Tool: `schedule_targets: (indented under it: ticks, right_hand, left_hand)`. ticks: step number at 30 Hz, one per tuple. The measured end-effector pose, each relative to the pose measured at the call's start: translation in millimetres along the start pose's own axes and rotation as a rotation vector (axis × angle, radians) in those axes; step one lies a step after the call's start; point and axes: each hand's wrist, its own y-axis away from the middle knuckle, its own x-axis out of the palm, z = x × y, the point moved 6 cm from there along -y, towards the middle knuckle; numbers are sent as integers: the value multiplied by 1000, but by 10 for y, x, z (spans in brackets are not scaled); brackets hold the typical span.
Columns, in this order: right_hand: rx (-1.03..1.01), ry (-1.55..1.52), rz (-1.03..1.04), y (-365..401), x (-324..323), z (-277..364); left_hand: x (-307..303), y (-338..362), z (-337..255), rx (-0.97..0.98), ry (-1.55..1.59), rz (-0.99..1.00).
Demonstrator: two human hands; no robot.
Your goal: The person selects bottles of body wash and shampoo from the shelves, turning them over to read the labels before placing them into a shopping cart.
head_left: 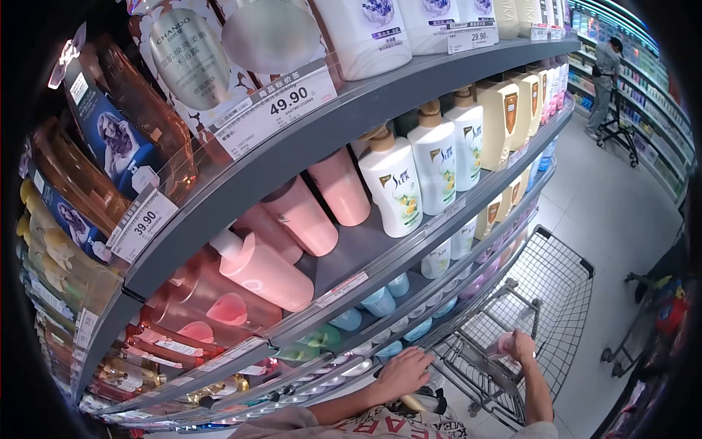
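Note:
My right hand (522, 347) is closed around a small pink item (501, 344), held over the near end of a wire shopping cart (567, 252); its kind I cannot tell. Near the cart's left rear corner, my left hand (406, 369) lies palm down, fingers stretched out, with nothing visible in it. Left of both hands stands a curved store shelf (322, 111). White SLEK pump bottles (391, 183), pink bottles (340, 186) and a pink pump bottle (267, 272) stand on its middle level.
Price tags (278, 106) run along the shelf edges. Amber bottles (157, 110) stand at the upper left. Down the aisle a person (605, 80) is beside a trolley (621, 135). Another wheeled cart (621, 358) is at the right, near a red item (671, 316).

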Motion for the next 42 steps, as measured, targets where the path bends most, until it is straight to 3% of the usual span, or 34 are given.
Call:
schedule_targets:
  ticks: [4, 6, 7, 9, 11, 12, 14, 16, 19, 21, 22, 23, 25, 26, 30, 32, 33, 35, 36, 37, 39, 41, 42]
  right_hand:
    - [-154, -5, -41, 487, -945, 892]
    - [-332, -18, -198, 849, -1567, 1465]
    - [-316, -9, -203, 982, -1820, 1647]
    - [-525, -297, -285, 1278, -2410, 2070]
    - [-658, -337, -308, 1516, -2921, 2445]
    - [-672, -356, -299, 1620, -3132, 2621]
    - [-690, -454, -248, 1793, -3462, 2930]
    - [-676, -533, -209, 1818, -3626, 3075]
    - [-649, -517, -82, 1791, -3555, 3119]
    - [-678, -1100, 9, 1577, -3330, 2952]
    - [-720, -1275, 158, 1482, -3141, 2822]
    - [-728, -1260, 164, 1465, -2984, 2820]
    - [-533, -1411, 152, 1460, -2645, 2721]
    - [-483, -1425, 270, 1494, -2465, 2743]
    - [-478, -1308, 233, 1734, -2067, 2936]
    - [-440, -1214, 19, 1802, -2033, 2984]
    - [-443, -1210, 20, 1860, -1942, 3062]
    - [-281, -1532, -207, 1898, -1836, 3046]
    - [-148, -1626, -210, 1907, -1829, 3049]
    - [-162, -1615, -187, 1899, -1855, 3077]
    - [-113, -1856, -112, 1855, -1873, 3038]
    - [-113, -1833, -84, 1772, -1928, 2996]
    - [-169, -1814, -121, 1728, -2012, 3011]
  left_hand:
    - [10, 2, -29, 20, 12, -71]
    - [-27, -26, -68, 20, 67, -100]
    - [-54, -36, -75, -1, 112, -121]
    - [-47, -121, -95, 18, 154, -120]
    - [-204, -156, -180, 97, 235, -374]
    - [-216, -184, -224, 109, 240, -334]
    - [-354, -165, -244, 150, 635, -500]
    - [-424, -103, -288, 144, 685, -521]
    - [-426, 35, -242, 138, 804, -582]
    - [-285, 91, -179, 58, 968, -437]
    - [-220, 105, -147, 55, 993, -374]
    - [-206, 103, -122, 59, 1001, -388]
    - [-170, 98, -136, 101, 1137, -349]
    - [-178, 108, -169, 100, 1144, -354]
    - [-278, 137, -221, -26, 1125, -538]
    - [-255, 131, -202, -36, 1057, -593]
    - [-245, 135, -170, -1, 920, -686]
    - [-307, 156, -166, 23, 780, -802]
    - [-440, 199, -262, 88, 507, -903]
    - [-525, 240, -362, 141, 229, -987]
    - [-550, 196, -368, 134, 226, -992]
    - [-560, 172, -392, 139, 222, -998]
    - [-558, 173, -359, 149, 399, -1014]
